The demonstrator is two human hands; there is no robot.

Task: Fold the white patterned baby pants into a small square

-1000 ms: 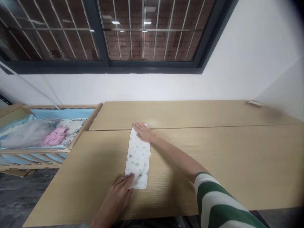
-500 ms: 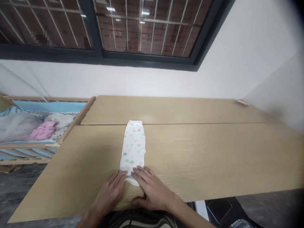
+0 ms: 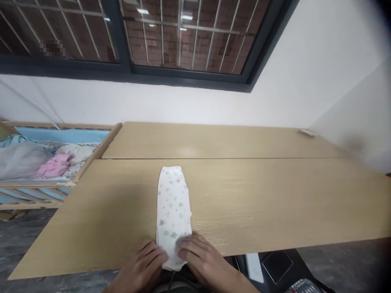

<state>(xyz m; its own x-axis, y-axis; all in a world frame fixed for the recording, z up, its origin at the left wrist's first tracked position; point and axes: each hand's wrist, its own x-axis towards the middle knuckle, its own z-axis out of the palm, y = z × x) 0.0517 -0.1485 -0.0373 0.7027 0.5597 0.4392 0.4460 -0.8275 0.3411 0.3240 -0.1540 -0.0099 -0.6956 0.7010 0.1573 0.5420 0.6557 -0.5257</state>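
Note:
A long folded white cloth (image 3: 173, 203) with small green and grey prints lies flat on the light wooden table (image 3: 259, 195), its near end at the front edge. My left hand (image 3: 146, 260) is at the cloth's near left side, its fingers bent together on the edge. On the near right side, my right hand (image 3: 201, 254) has its fingers curled over the cloth, slightly blurred. Both thumbs are hidden, and the cloth's near end shows between the hands.
A wooden crib (image 3: 105, 142) with blue lining stands at the left, holding a pink cloth (image 3: 56, 165) and white bedding. Below the table's front edge at the right is a black object (image 3: 277, 266). A small pale item (image 3: 307, 133) lies at the back right.
The cloth has slid toward me, away from the table's seam, and its near end is now at the front edge. Both hands have moved nearer with it, their fingers more curled.

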